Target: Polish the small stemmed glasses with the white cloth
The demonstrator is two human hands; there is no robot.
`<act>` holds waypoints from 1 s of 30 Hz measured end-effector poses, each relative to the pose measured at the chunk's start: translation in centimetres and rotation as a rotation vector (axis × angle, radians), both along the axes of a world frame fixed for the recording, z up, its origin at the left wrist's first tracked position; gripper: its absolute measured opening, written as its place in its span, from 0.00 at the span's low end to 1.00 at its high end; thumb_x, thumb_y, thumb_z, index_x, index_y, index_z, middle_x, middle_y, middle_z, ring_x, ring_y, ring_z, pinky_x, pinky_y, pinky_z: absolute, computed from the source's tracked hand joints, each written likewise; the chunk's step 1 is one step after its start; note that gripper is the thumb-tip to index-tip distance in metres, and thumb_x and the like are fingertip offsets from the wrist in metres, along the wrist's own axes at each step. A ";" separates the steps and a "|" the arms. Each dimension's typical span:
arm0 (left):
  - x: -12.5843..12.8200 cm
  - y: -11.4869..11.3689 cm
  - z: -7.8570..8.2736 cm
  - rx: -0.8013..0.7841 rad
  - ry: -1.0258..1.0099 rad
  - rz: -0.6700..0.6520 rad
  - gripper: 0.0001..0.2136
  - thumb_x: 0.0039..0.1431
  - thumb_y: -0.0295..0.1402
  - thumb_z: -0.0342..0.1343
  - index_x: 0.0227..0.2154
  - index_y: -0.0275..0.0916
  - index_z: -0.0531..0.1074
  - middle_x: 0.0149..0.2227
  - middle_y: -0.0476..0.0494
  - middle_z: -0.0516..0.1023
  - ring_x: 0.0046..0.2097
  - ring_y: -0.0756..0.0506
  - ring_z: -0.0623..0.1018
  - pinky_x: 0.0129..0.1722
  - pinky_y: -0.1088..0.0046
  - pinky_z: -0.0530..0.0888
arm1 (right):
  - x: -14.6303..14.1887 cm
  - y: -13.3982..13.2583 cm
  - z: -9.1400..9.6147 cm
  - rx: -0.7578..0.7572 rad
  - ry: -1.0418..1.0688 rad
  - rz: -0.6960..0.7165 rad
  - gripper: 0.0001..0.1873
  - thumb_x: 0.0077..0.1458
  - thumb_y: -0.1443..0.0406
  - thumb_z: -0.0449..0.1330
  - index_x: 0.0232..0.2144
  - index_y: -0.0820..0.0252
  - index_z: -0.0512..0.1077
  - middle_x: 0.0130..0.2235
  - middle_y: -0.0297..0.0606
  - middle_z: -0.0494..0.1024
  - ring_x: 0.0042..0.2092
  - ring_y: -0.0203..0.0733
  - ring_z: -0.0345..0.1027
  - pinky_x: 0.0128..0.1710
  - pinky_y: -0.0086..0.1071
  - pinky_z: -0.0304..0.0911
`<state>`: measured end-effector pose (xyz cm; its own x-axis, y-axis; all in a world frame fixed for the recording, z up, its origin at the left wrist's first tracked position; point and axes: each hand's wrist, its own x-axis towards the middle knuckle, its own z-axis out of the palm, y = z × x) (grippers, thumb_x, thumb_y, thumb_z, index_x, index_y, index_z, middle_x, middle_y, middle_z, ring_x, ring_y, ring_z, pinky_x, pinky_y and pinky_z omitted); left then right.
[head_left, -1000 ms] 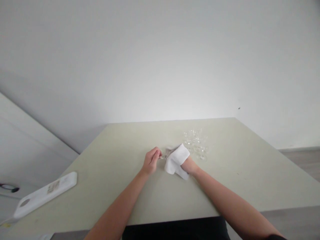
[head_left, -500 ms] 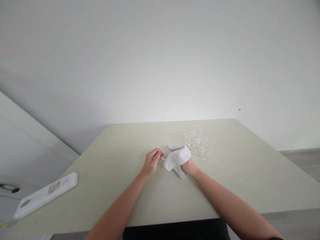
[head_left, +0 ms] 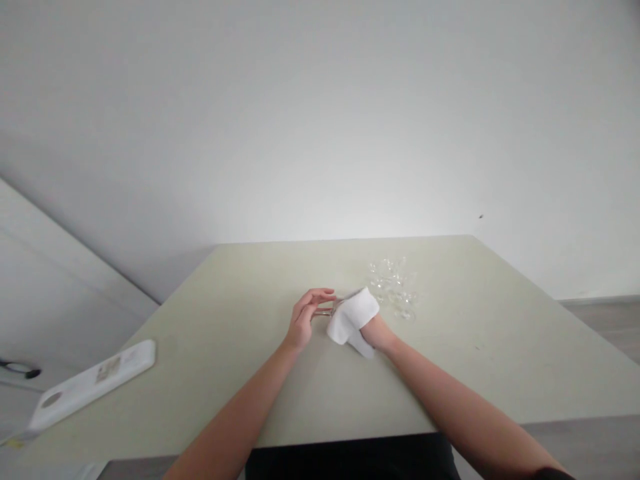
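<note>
A white cloth is draped over my right hand, hiding its fingers, which are closed around it. From the left side of the cloth projects a thin, clear glass stem, seemingly of a small stemmed glass whose bowl is wrapped in the cloth. My left hand holds this stem end, thumb below and fingers loosely extended above. Just beyond the cloth, to the right, several clear glasses are grouped closely; their exact outlines are faint.
The pale table reaches back to a white wall. A long white power strip or similar case lies at the table's left edge. Further left is a white door or cabinet front with a dark handle.
My left fingers have loosened from a tight pinch and stretched out over the glass stem. The cloth in my right hand has turned slightly; the grouped glasses have stayed put.
</note>
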<state>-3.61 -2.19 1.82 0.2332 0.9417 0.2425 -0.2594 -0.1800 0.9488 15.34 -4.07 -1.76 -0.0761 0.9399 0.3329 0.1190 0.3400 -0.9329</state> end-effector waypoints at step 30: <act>-1.1 1.0 0.2 -0.112 0.048 -0.157 0.11 0.52 0.37 0.55 0.33 0.35 0.76 0.39 0.35 0.83 0.46 0.35 0.82 0.39 0.63 0.77 | 0.9 0.1 0.8 0.013 -0.109 0.254 0.12 0.49 0.59 0.64 0.34 0.59 0.81 0.38 0.43 0.84 0.43 0.53 0.78 0.51 0.48 0.71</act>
